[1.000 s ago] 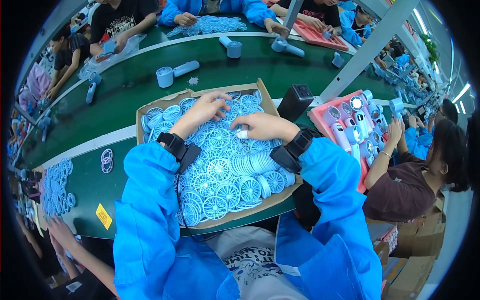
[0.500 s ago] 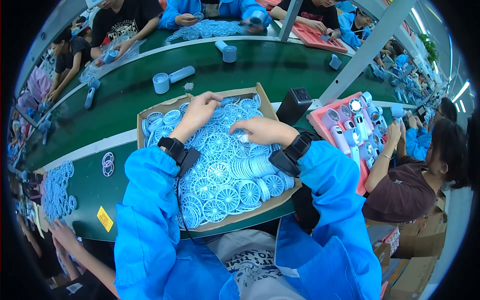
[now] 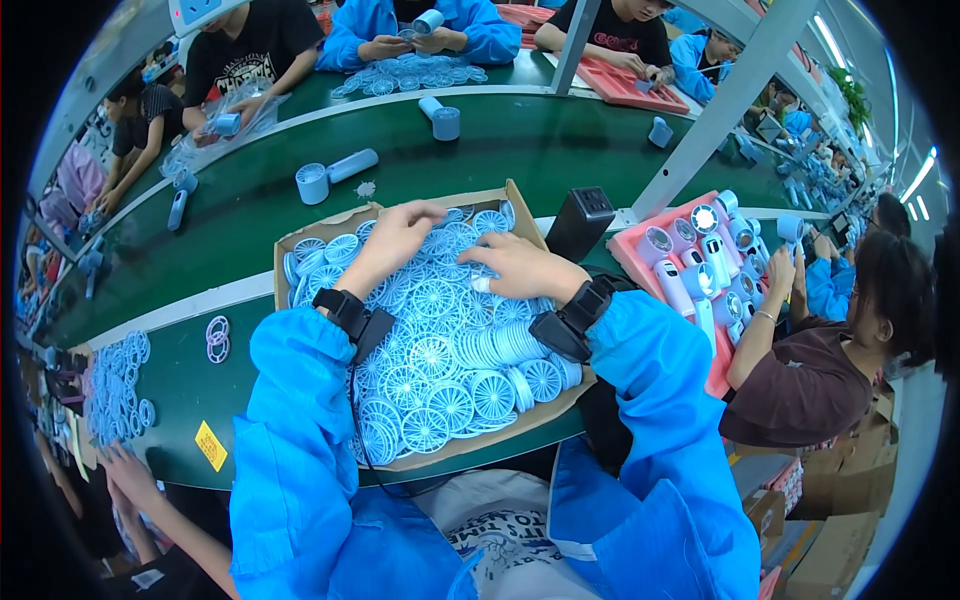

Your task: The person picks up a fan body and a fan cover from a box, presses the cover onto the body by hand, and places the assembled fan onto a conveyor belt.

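Note:
A shallow cardboard box [image 3: 294, 240] in front of me is filled with light blue round fan grilles [image 3: 450, 400], spoked like small wheels. Over its far part my left hand [image 3: 398, 238] lies palm down on the grilles, fingers reaching right and no grille visibly gripped. My right hand [image 3: 522, 266] is just to the right, fingers bent toward the pile and apart from the thumb, which has a white wrapping. Its palm side is hidden. Beside my right wrist, a row of grilles [image 3: 495, 345] stands stacked on edge.
At right, a pink tray [image 3: 635, 245] holds several handheld fans, near a black box-shaped object [image 3: 582, 222]. Blue rings [image 3: 118, 385], two pink rings [image 3: 217, 338] and a yellow label [image 3: 211, 446] lie left. Handheld fans [image 3: 313, 183] rest on the green belt [image 3: 250, 225]. Co-workers sit around.
My view has shifted slightly; both my hands stay over the far part of the box, their fingers moving little. The co-worker opposite has brought a fan inward between both hands.

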{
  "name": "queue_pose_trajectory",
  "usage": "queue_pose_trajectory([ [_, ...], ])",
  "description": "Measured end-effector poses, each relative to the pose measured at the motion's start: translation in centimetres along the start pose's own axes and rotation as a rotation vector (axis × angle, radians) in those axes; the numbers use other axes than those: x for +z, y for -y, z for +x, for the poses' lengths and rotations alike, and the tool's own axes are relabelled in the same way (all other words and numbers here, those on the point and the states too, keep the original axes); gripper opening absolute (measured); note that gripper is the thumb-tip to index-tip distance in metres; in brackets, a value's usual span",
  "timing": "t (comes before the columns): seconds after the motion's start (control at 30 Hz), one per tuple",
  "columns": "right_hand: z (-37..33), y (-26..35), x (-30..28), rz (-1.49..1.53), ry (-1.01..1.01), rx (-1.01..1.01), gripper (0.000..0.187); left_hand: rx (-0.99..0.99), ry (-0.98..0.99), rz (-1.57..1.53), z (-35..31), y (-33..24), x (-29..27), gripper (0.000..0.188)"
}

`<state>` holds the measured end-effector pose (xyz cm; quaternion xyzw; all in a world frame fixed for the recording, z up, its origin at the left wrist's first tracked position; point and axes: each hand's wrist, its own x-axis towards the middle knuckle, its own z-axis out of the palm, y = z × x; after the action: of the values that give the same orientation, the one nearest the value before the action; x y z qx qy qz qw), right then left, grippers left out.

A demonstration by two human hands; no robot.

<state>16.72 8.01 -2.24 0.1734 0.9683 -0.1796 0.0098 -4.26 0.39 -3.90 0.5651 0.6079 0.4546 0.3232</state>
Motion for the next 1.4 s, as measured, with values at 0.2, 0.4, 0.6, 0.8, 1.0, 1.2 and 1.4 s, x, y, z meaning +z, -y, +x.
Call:
queue_pose_trajectory([
  [0.2,-0.1,0.7,-0.7,0.012,0.075,0.091,0.047,-0.063,0.110,0.285,-0.4,-0.6,0.1,0.032],
  [0.4,0.6,-0.4,0.4,0.071,0.063,0.154,0.056,-0.102,0.144,0.182,0.0,-0.2,0.3,0.033],
  [0.6,0.4,-0.5,0.6,0.019,0.111,0.118,0.065,0.010,0.207,0.422,-0.4,0.0,0.2,0.037],
  [0.8,-0.1,0.2,-0.2,0.003,0.164,0.119,0.067,0.121,0.277,0.471,-0.9,-0.6,0.3,0.047],
  [1.0,0.3,-0.3,0.0,-0.074,0.224,0.105,0.067,0.204,0.361,0.560,-0.9,-0.7,0.3,0.057],
  [1.2,0.3,-0.5,-0.2,0.038,0.240,0.075,0.066,0.182,0.385,0.518,-1.1,-1.0,0.4,0.057],
  [1.4,-0.2,0.0,0.2,-0.093,-0.005,0.074,0.055,0.084,0.409,0.433,-0.7,-0.9,0.0,0.049],
])
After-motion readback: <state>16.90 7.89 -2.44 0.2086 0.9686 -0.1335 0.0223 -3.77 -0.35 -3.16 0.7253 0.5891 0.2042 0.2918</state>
